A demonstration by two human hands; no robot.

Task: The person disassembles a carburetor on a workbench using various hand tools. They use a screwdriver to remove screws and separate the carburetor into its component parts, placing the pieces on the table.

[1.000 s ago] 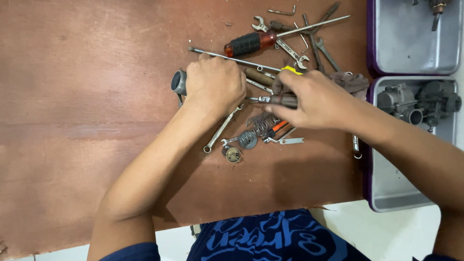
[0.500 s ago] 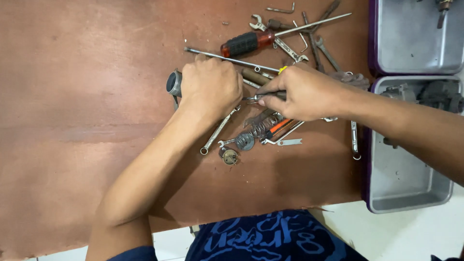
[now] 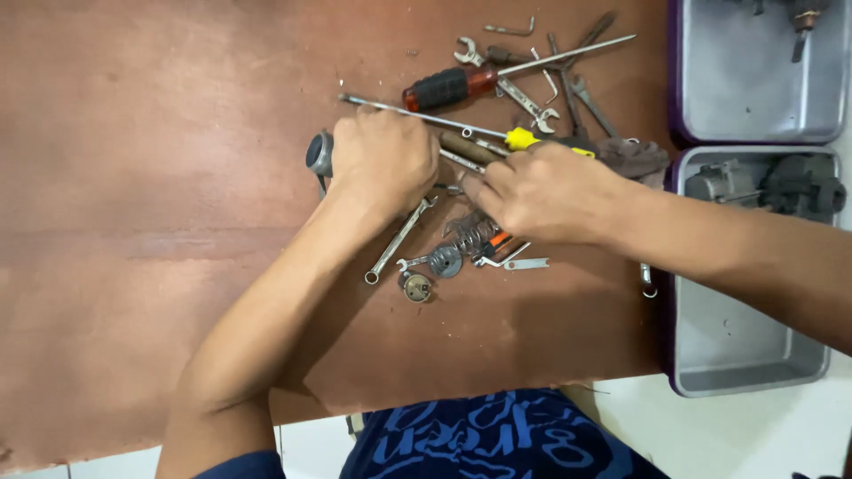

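The left hand [image 3: 383, 164] is closed in a fist around a dark round-ended part [image 3: 319, 153], whose grey cap sticks out past the knuckles on the brown desk [image 3: 160, 222]. The right hand [image 3: 546, 191] lies just beside it, fingers curled and pressed together over the heap of tools (what exactly the fingertips pinch is hidden under the hand). A yellow-handled tool [image 3: 524, 138] peeks out at the top edge of that hand, and a wooden handle [image 3: 469, 147] lies between the two hands.

Below the hands rest a slim combination wrench [image 3: 397, 241], a coil spring [image 3: 475, 235], a small round metal disc [image 3: 445, 261] and a little brass-coloured fitting [image 3: 416, 286]. Above them lies a red-and-black screwdriver [image 3: 453, 86] among several open-ended wrenches [image 3: 529, 102].

To the right, touching the desk's edge, sit two grey metal trays with purple rims: the upper tray [image 3: 754, 89] is nearly bare, and the lower tray [image 3: 737, 346] holds a grey mechanical assembly [image 3: 772, 182] at its top end.
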